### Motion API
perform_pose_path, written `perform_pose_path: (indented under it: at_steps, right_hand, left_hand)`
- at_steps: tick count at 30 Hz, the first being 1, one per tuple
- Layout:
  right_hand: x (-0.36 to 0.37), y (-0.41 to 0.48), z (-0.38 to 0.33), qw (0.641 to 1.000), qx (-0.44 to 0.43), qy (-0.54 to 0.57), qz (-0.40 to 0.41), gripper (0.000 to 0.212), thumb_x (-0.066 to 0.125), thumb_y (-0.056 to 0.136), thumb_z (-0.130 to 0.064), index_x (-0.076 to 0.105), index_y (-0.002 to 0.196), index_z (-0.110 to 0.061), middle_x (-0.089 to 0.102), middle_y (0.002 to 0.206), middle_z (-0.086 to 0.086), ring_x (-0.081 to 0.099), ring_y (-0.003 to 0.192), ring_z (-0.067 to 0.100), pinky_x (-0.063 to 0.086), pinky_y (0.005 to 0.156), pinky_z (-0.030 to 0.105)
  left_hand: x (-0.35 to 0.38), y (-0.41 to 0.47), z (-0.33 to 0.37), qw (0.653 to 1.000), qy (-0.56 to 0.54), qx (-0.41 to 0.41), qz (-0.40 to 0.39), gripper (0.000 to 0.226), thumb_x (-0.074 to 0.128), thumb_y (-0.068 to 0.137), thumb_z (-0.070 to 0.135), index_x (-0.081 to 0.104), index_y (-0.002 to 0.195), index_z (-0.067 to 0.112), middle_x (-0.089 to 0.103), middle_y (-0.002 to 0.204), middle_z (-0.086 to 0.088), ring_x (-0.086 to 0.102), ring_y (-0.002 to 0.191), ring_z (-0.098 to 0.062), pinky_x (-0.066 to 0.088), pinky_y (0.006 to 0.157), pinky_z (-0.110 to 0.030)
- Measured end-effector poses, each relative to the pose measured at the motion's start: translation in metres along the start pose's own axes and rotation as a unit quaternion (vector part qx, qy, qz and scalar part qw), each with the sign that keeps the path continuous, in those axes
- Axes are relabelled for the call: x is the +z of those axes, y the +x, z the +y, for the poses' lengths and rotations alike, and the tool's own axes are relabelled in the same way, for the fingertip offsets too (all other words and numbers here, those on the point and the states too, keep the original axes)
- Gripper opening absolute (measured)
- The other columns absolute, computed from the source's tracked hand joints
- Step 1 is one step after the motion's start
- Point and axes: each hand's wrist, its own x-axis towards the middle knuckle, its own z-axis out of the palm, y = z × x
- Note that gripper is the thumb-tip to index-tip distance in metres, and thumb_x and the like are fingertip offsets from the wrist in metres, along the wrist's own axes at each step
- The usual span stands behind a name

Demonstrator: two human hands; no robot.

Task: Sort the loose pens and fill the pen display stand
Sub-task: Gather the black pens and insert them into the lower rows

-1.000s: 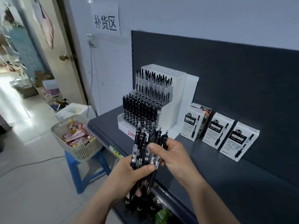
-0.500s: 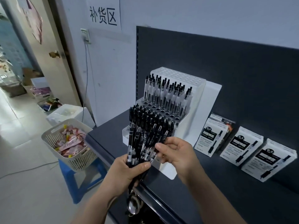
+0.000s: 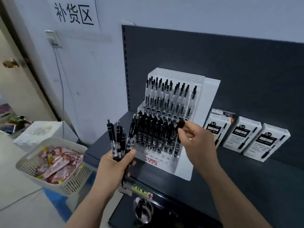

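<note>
Now the right hand [image 3: 195, 142] has left the pen bundle [image 3: 118, 139] gripped in the left hand [image 3: 115, 163], pinching what seems one pen [image 3: 180, 125] over the front tier of the display stand [image 3: 184, 168]; misaimed, it could knock seated pens [image 3: 153, 129] askew.

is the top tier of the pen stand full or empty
Empty. The top tier of the pen display stand shows only bare holes; pens stand in the two tiers below.

Right hand [image 3: 196, 142] has come off the pen bundle [image 3: 120, 139]. It now pinches one black pen [image 3: 180, 125] by its top, at the right end of the pen display stand's [image 3: 185, 168] lower tier. The bundle in the left hand [image 3: 115, 163] is thinner and fanned out.
</note>
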Motion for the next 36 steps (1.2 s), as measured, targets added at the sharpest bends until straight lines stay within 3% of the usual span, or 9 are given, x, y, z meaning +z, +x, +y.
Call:
perform_pose_path:
  at_steps: [3,6,9,12,15,21,26,32,36]
  right_hand:
    - [0.005,0.004,-0.006,0.997,-0.034,-0.063,0.013,0.016,0.059,0.092,-0.01,0.066,0.084,0.002,0.068,0.065,0.011,0.066,0.06,0.024,0.056,0.058,0.038]
    - [0.01,0.003,-0.016,0.995,-0.033,-0.093,0.015,0.013,0.062,0.092,-0.012,0.072,0.091,-0.005,0.068,0.065,-0.004,0.062,0.055,0.005,0.053,0.056,0.02]
    - [0.014,-0.002,-0.019,0.997,0.006,-0.071,0.036,0.013,0.064,0.091,-0.014,0.073,0.099,-0.008,0.07,0.075,-0.008,0.069,0.071,0.005,0.059,0.071,0.024]
    - [0.016,-0.003,-0.021,0.995,0.038,-0.028,0.087,0.013,0.066,0.09,-0.016,0.072,0.102,-0.012,0.063,0.076,-0.021,0.064,0.076,-0.007,0.055,0.074,0.011]
    - [0.022,-0.002,-0.017,0.994,0.046,-0.044,0.088,0.019,0.065,0.091,-0.018,0.07,0.108,-0.011,0.063,0.078,-0.017,0.062,0.077,-0.008,0.051,0.072,0.005]
    - [0.037,-0.009,-0.007,0.987,0.093,-0.129,0.017,0.011,0.062,0.092,-0.021,0.07,0.093,-0.013,0.066,0.073,-0.008,0.065,0.068,0.006,0.058,0.07,0.03]
    - [0.04,-0.004,-0.004,0.981,0.114,-0.157,-0.004,0.009,0.062,0.092,-0.019,0.068,0.09,-0.013,0.06,0.069,-0.01,0.061,0.066,0.005,0.048,0.061,0.015]
    - [0.033,-0.006,-0.006,0.981,0.128,-0.145,-0.024,0.013,0.065,0.09,-0.022,0.07,0.088,-0.011,0.07,0.076,-0.002,0.067,0.072,0.013,0.057,0.073,0.033]
    - [0.027,-0.018,-0.014,0.989,0.122,-0.083,-0.013,0.017,0.063,0.092,-0.031,0.068,0.083,-0.017,0.067,0.068,-0.008,0.062,0.064,0.006,0.053,0.063,0.025]
  left_hand:
    - [-0.007,0.005,-0.001,1.0,-0.005,-0.004,-0.017,0.025,0.072,0.082,0.029,0.065,0.087,0.005,0.072,0.069,-0.009,0.062,0.068,-0.029,0.049,0.05,-0.029]
    - [-0.011,0.007,0.001,1.0,-0.001,0.0,-0.031,0.024,0.072,0.083,0.028,0.066,0.087,0.006,0.073,0.074,-0.012,0.061,0.065,-0.026,0.049,0.048,-0.024]
    - [-0.016,0.008,0.003,0.999,-0.009,-0.002,-0.044,0.021,0.072,0.083,0.026,0.066,0.085,0.006,0.072,0.075,-0.015,0.058,0.054,-0.017,0.047,0.043,-0.019]
    - [-0.021,0.01,0.003,0.999,-0.013,-0.004,-0.052,0.023,0.072,0.082,0.027,0.066,0.086,0.005,0.072,0.074,-0.015,0.053,0.047,-0.013,0.046,0.044,-0.019]
    - [-0.023,0.012,0.0,0.998,-0.018,-0.005,-0.058,0.025,0.073,0.081,0.028,0.065,0.086,0.005,0.072,0.073,-0.014,0.05,0.046,-0.014,0.045,0.045,-0.021]
    - [-0.025,0.017,-0.003,0.997,-0.021,-0.012,-0.068,0.022,0.075,0.08,0.027,0.066,0.085,0.008,0.072,0.07,-0.012,0.049,0.046,-0.016,0.045,0.047,-0.025]
    - [-0.022,0.021,-0.006,0.997,-0.031,-0.019,-0.068,0.02,0.077,0.078,0.023,0.066,0.087,0.008,0.074,0.072,-0.009,0.059,0.061,-0.026,0.048,0.051,-0.03]
    - [-0.014,0.017,-0.006,0.994,-0.039,-0.029,-0.096,0.02,0.077,0.078,0.019,0.068,0.091,0.007,0.075,0.077,-0.007,0.069,0.074,-0.028,0.051,0.051,-0.031]
    - [-0.007,0.01,-0.004,0.991,-0.04,-0.033,-0.121,0.021,0.078,0.074,0.016,0.068,0.089,0.005,0.075,0.08,-0.011,0.073,0.078,-0.028,0.05,0.047,-0.027]
